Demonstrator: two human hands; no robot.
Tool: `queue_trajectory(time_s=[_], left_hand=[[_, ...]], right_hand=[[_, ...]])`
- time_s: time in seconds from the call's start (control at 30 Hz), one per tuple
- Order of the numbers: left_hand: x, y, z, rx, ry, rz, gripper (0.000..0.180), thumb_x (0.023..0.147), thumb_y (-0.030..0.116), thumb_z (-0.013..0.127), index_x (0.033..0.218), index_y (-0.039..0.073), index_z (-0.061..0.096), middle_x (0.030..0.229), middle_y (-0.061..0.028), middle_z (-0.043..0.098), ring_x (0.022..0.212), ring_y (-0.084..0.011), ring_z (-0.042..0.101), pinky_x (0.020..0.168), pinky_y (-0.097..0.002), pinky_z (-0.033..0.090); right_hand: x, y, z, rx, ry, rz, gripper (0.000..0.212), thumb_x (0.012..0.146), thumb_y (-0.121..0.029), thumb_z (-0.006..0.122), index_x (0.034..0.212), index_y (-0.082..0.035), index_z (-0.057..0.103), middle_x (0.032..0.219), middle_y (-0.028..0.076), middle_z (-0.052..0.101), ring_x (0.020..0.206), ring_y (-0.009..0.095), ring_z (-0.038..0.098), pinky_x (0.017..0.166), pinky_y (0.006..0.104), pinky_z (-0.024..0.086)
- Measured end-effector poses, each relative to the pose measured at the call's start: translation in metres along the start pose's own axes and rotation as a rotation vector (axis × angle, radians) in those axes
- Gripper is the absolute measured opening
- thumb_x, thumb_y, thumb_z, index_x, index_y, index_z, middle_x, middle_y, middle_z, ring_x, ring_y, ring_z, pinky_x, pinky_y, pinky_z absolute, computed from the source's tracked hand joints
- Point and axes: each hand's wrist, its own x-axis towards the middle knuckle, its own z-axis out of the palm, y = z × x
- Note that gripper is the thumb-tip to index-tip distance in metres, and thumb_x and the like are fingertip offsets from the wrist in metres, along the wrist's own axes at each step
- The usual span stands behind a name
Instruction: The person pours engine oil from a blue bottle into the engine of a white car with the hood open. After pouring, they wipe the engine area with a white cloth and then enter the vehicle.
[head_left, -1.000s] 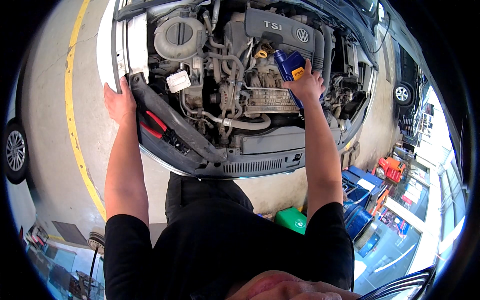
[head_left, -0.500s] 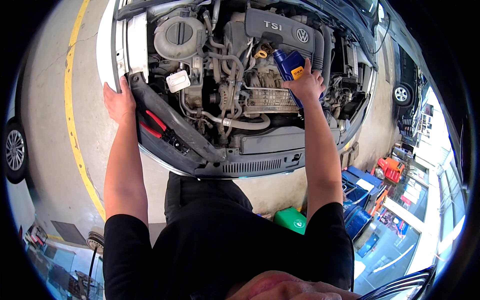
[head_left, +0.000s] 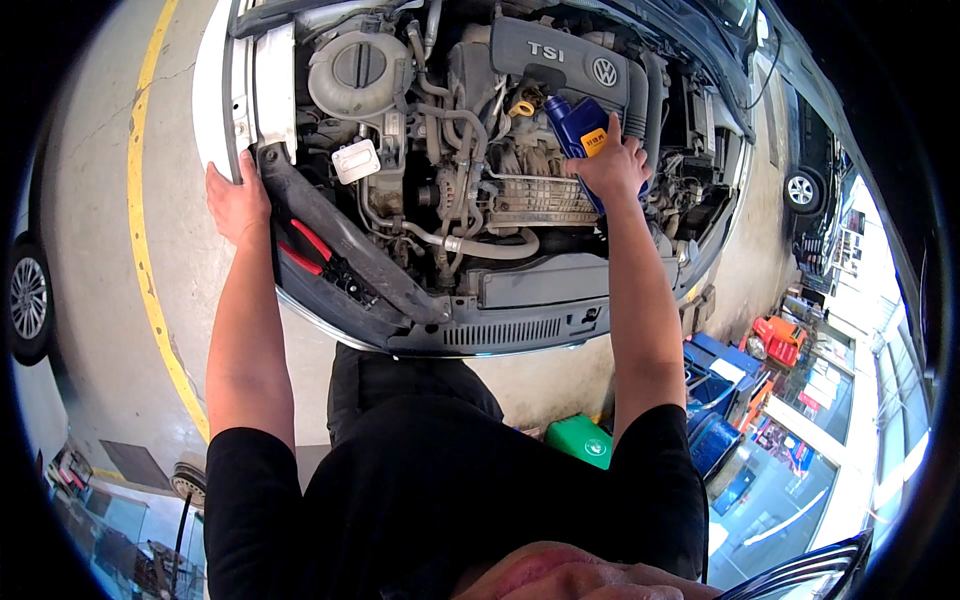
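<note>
Nothing shifted since 0.5 s ago — right hand (head_left: 612, 165) fingers clamped on tilted blue oil bottle (head_left: 580, 135) over engine (head_left: 520, 190); left hand (head_left: 236, 200) fingers spread flat on white fender (head_left: 222, 90).

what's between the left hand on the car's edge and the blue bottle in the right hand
In the head view, the engine fills that stretch: between the left hand and the blue bottle lie a white-capped reservoir, grey hoses and the ribbed metal engine block.

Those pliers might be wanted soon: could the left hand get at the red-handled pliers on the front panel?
Probably yes: the left hand rests on the car's edge, and the red-handled pliers lie uncovered just beside it.
</note>
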Motion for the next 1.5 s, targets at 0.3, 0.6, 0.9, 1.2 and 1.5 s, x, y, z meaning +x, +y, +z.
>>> queue_trajectory(time_s=[0.3,0.6,0.9,1.2,1.5], left_hand=[[0.002,-0.001,0.0,0.021,-0.005,0.028,0.091,0.099,0.07,0.06,0.162,0.007,0.048,0.164,-0.0157,0.054,0.15,-0.0377,0.05,0.122,-0.0529,0.043],[0.002,-0.006,0.005,0.031,-0.027,0.075,0.09,0.099,0.07,0.06,0.162,0.006,0.048,0.164,-0.0155,0.054,0.15,-0.0378,0.05,0.121,-0.0533,0.043],[0.001,-0.012,0.013,0.04,0.083,0.112,0.09,0.099,0.07,0.06,0.163,0.007,0.048,0.163,-0.0169,0.055,0.149,-0.0387,0.051,0.121,-0.0535,0.043],[0.005,-0.02,0.021,0.034,0.099,0.141,0.09,0.1,0.07,0.06,0.162,0.006,0.049,0.161,-0.0187,0.056,0.149,-0.0385,0.052,0.121,-0.0516,0.043],[0.003,-0.016,0.017,0.055,0.095,0.15,0.09,0.1,0.069,0.06,0.162,0.005,0.048,0.161,-0.0191,0.056,0.149,-0.0388,0.052,0.122,-0.0511,0.043]], right_hand=[[-0.004,-0.004,-0.006,-0.031,0.038,-0.01,0.132,0.064,-0.056,0.095,0.175,-0.029,0.028,0.161,0.019,0.052,0.148,0.043,0.049,0.123,0.0566,0.034],[-0.002,-0.008,-0.008,-0.118,0.122,-0.078,0.126,0.066,-0.055,0.094,0.173,-0.027,0.033,0.157,0.02,0.051,0.147,0.044,0.047,0.121,0.0605,0.032],[0.002,-0.027,-0.017,-0.248,0.255,-0.17,0.118,0.068,-0.045,0.093,0.171,-0.025,0.038,0.152,0.02,0.054,0.146,0.043,0.048,0.122,0.0616,0.03],[0.006,-0.045,-0.025,-0.437,0.324,-0.22,0.108,0.073,-0.039,0.088,0.168,-0.022,0.041,0.149,0.019,0.057,0.144,0.041,0.05,0.119,0.0647,0.032],[0.0,-0.056,-0.04,-0.456,0.171,-0.176,0.107,0.083,-0.041,0.086,0.173,-0.022,0.032,0.16,0.018,0.048,0.149,0.044,0.043,0.123,0.0651,0.029]])
